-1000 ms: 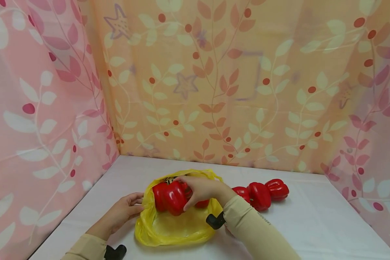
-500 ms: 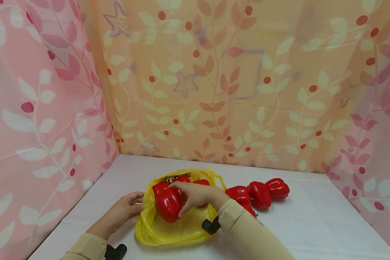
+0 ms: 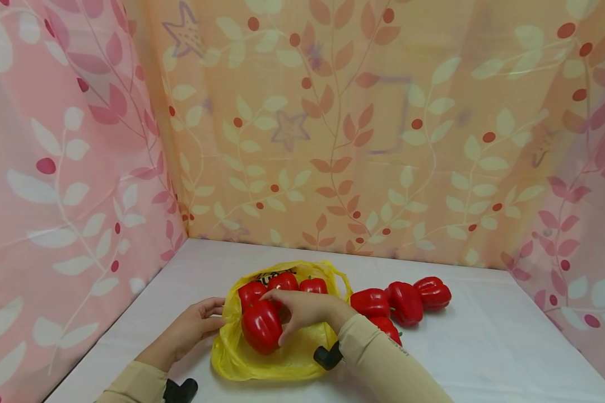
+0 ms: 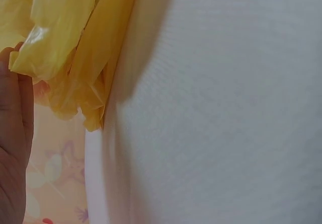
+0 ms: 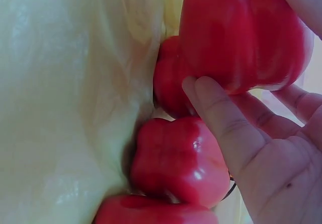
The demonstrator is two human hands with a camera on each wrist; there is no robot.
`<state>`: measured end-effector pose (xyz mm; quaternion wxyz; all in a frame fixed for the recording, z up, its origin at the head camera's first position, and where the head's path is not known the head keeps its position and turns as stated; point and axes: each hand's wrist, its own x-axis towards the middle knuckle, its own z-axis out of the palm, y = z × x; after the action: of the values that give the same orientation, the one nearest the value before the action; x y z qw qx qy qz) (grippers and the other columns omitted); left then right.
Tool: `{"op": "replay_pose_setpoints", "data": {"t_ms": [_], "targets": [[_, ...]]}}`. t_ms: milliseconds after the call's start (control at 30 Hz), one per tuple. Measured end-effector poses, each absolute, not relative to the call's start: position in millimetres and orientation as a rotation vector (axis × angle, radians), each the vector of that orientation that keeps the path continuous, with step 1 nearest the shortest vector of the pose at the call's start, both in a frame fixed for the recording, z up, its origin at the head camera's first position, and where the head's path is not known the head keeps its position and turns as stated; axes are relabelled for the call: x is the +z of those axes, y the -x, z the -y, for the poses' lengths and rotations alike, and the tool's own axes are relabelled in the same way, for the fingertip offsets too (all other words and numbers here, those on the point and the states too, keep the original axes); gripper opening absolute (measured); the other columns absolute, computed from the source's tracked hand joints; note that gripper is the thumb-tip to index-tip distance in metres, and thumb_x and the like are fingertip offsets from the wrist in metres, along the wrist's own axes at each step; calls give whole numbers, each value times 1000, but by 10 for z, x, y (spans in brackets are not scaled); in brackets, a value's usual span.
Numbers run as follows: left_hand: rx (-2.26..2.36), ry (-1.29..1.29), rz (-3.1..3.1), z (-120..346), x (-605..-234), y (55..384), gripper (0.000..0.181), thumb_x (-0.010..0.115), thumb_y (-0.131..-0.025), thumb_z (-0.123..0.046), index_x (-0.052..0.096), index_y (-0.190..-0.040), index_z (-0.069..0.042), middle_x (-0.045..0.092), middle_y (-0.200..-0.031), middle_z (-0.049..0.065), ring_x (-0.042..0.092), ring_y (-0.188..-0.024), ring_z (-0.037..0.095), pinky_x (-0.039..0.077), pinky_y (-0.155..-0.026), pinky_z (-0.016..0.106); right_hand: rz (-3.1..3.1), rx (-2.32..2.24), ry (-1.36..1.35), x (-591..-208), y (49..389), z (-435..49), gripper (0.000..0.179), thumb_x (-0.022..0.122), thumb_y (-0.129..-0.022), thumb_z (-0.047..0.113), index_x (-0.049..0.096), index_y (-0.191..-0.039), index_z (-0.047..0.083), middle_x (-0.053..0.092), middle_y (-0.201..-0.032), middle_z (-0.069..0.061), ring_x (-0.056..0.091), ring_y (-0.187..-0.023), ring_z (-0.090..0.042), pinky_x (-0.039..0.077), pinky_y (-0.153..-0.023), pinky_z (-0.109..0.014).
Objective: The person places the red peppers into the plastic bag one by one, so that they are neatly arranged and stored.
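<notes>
My right hand (image 3: 307, 311) grips a glossy red bell pepper (image 3: 262, 327) over the opening of a yellow plastic bag (image 3: 297, 364). In the right wrist view, the thumb and fingers lie around that pepper (image 5: 241, 38), and other red bell peppers (image 5: 178, 161) sit below it against the bag's wall. The head view shows three more peppers (image 3: 312, 285) inside, along the bag's back. At the bag's left rim, my left hand (image 3: 194, 330) holds the plastic with its fingertips; the left wrist view shows the bag's folds (image 4: 60, 38) at those fingers.
Several red bell peppers (image 3: 405, 303) lie on the white tabletop (image 3: 484, 336) to the right of the bag, partly behind the right forearm. Floral cloth (image 3: 333, 140) hangs at the back and both sides.
My right hand has moved the gripped pepper slightly left and nearer the front of the bag, uncovering the peppers at its back. My left hand stays at the left rim.
</notes>
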<state>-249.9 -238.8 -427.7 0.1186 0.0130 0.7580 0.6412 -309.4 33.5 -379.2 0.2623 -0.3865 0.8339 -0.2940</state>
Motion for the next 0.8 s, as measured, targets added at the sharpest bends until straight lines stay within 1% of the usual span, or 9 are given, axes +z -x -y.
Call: {"op": "replay_pose_setpoints", "data": {"t_ms": [233,567,800], "targets": [[1882,-73,-2208,2387,-4266,2483,56,63,-85,-16,39,-133,1,55,-116,12,56,-98,19,50,-85,33,-2107,-916,1009,-3877,3090,-340,72,82,-66,18,42,-123,34,49,-116,14,47,-108,-7,51,-76,-25],[1889,-56,-2231,2370,-4272,2480,57,65,-84,-16,41,-132,2,56,-114,11,56,-97,19,51,-85,33,-2172,-840,1013,-3946,3051,-343,71,82,-65,21,42,-122,33,48,-114,15,45,-107,-6,49,-78,-25],[1892,-52,-2227,2366,-4273,2481,57,65,-84,-16,40,-132,2,56,-114,11,56,-97,19,50,-85,33,-2181,-832,977,-3988,3019,-332,70,82,-65,20,42,-121,33,49,-111,14,46,-106,-11,50,-75,-26]]}}
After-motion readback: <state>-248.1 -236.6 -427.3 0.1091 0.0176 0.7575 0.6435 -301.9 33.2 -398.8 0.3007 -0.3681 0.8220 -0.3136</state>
